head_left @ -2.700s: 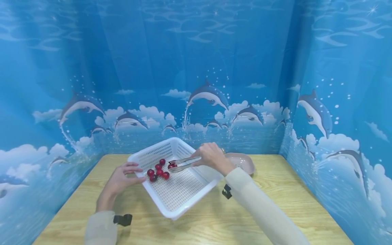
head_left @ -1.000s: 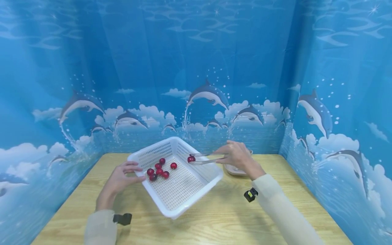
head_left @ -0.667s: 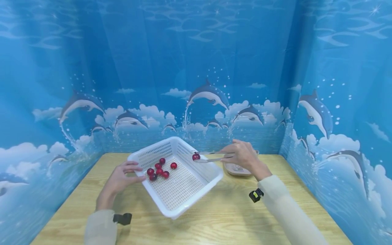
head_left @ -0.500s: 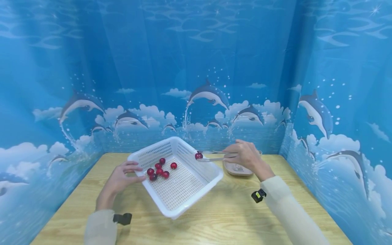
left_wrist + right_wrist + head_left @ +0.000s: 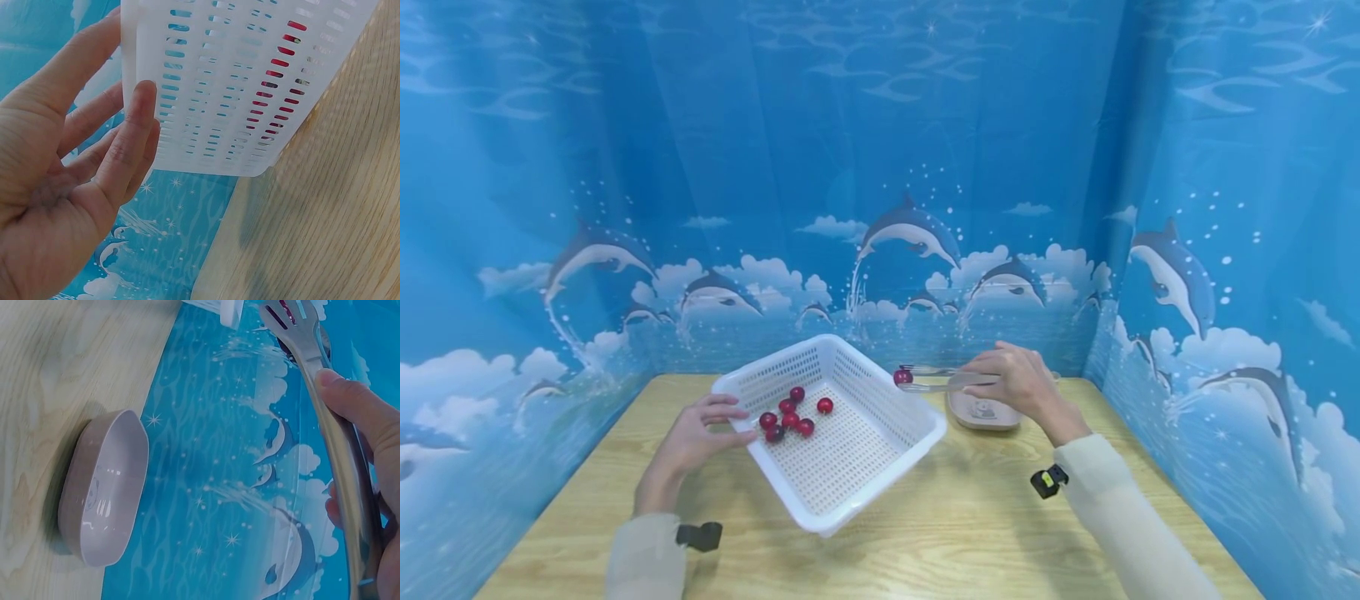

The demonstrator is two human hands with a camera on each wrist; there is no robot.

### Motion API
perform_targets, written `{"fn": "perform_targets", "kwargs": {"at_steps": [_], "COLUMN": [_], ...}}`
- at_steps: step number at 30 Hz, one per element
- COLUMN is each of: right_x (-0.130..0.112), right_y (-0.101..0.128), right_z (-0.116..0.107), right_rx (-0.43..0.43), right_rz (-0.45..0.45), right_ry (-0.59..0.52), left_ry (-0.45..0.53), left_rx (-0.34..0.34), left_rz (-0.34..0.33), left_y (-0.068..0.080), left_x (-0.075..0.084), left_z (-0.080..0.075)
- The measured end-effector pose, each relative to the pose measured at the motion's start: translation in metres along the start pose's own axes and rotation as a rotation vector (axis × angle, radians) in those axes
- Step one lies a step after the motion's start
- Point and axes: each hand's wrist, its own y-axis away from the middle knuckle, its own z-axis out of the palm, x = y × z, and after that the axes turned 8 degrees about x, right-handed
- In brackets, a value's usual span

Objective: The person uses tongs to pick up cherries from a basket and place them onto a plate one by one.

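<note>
My left hand [image 5: 700, 437] grips the left rim of a white perforated plastic basket [image 5: 880, 492]. In the left wrist view, the fingers of that hand [image 5: 81, 144] bend over the basket's rim. Several red cherries [image 5: 790, 421] lie together in the basket's left part, and a single cherry [image 5: 825, 406] sits a little apart. My right hand [image 5: 1015, 383] holds metal tongs [image 5: 936, 387]. Between the tips of the tongs is one dark red cherry [image 5: 902, 377], above the basket's right rim. The right wrist view shows the slotted tongs [image 5: 337, 450] under the thumb, the cherry mostly hidden.
A small pinkish-beige bowl [image 5: 985, 412] with a printed figure stands on the wooden table [image 5: 925, 533], right of the basket and below the right hand. Its inside [image 5: 115, 481] shows in the right wrist view. A blue dolphin curtain [image 5: 880, 167] surrounds the table's back and sides.
The tongs first held a cherry among the others, then lifted one and carried it rightward across the basket to its right rim. The right hand moved right; the left hand stayed.
</note>
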Motion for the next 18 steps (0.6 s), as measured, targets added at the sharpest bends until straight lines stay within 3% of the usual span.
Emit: {"fn": "perform_targets", "kwargs": {"at_steps": [18], "right_x": [0.018], "right_y": [0.013], "right_z": [-0.001], "right_rx": [0.037], "right_rz": [0.048], "right_ry": [0.057], "left_ry": [0.012], "left_rx": [-0.01], "left_rz": [-0.018], "left_y": [0.0], "left_x": [-0.002], "left_z": [0.0]}}
